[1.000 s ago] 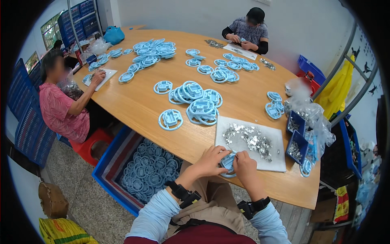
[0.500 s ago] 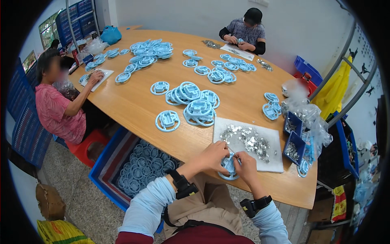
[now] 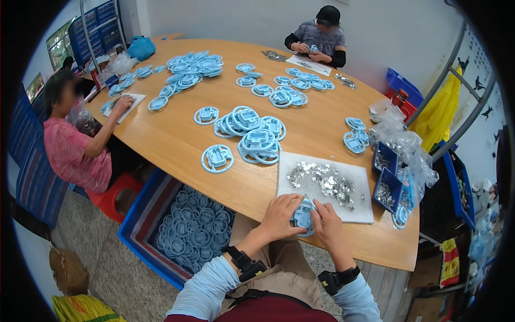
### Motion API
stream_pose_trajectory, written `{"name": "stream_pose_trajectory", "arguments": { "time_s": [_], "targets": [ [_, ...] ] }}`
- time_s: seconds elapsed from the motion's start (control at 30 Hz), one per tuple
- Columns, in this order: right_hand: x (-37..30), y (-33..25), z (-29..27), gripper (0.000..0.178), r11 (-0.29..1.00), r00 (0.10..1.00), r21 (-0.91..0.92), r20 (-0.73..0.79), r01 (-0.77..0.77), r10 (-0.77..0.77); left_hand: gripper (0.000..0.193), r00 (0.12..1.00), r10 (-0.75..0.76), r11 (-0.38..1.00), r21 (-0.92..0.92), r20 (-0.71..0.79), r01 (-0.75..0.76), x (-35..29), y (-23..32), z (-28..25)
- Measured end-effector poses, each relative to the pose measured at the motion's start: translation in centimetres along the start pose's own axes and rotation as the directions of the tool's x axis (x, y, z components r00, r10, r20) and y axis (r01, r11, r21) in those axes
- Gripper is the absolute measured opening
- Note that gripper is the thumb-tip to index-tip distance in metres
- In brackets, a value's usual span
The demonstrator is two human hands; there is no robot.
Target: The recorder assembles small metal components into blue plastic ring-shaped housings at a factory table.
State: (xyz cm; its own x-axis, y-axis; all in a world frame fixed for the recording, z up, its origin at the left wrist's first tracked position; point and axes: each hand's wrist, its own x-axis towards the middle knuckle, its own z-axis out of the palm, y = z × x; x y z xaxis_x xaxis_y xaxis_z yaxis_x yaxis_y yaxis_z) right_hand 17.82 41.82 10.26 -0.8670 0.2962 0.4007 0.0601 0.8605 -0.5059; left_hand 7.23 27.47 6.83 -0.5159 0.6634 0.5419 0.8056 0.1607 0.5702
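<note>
A light-blue plastic toy steering wheel (image 3: pixel 304 216) is held at the table's near edge, its moulded middle facing up. My left hand (image 3: pixel 280 217) is closed around its left side, thumb across the lower part. Pressed to the right side of the wheel are the fingers of my right hand (image 3: pixel 328 224); whether a small piece is under them cannot be seen. Just beyond both hands lies a white board (image 3: pixel 358 212), with a scatter of small shiny metal pieces (image 3: pixel 335 184) on it.
Stacked blue wheels (image 3: pixel 257 145) lie beyond the board. Two dark blue trays (image 3: pixel 387 189) of metal parts stand at right, near plastic bags (image 3: pixel 416 161). A blue crate (image 3: pixel 131 236) of wheels sits below left. Two people work at the table, one left (image 3: pixel 80 145), one far (image 3: pixel 319 40).
The thin object at my right fingertips no longer shows. My right fingers have moved onto the wheel's side, and my left hand has shifted slightly left. The far person's hands have risen with a wheel.
</note>
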Motion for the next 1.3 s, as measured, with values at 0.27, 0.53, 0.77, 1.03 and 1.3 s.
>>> {"name": "stream_pose_trajectory", "arguments": {
  "time_s": [0.27,0.53,0.77,1.03,1.3],
  "targets": [
    [-3.9,-0.1,0.5,0.038,0.972,0.998,-0.23,0.061,0.045,-0.032,0.066,0.995,-0.07,0.997,-0.025,0.077,0.072,0.4,0.5,0.7],
    [-3.8,-0.4,1.1,0.04,0.954,0.998,-0.297,0.051,0.046,-0.032,0.061,0.995,-0.083,0.997,0.006,0.051,0.083,0.3,0.5,0.9],
    [-2.8,-2.1,0.2,0.045,0.88,0.963,-0.46,0.268,0.118,0.011,0.061,0.997,-0.053,0.999,0.015,0.057,0.052,0.3,0.1,1.1],
    [-2.6,-0.1,-1.0,0.032,0.998,0.996,-0.008,0.058,-0.06,0.061,0.066,0.999,-0.028,0.999,-0.023,0.024,0.028,-0.1,0.5,0.5],
    [-2.3,2.3,-0.8,0.018,0.494,0.896,0.769,0.226,-0.406,0.383,0.073,0.947,-0.269,0.724,-0.612,0.175,0.319,-0.4,3.1,-0.1]
  ]
}}
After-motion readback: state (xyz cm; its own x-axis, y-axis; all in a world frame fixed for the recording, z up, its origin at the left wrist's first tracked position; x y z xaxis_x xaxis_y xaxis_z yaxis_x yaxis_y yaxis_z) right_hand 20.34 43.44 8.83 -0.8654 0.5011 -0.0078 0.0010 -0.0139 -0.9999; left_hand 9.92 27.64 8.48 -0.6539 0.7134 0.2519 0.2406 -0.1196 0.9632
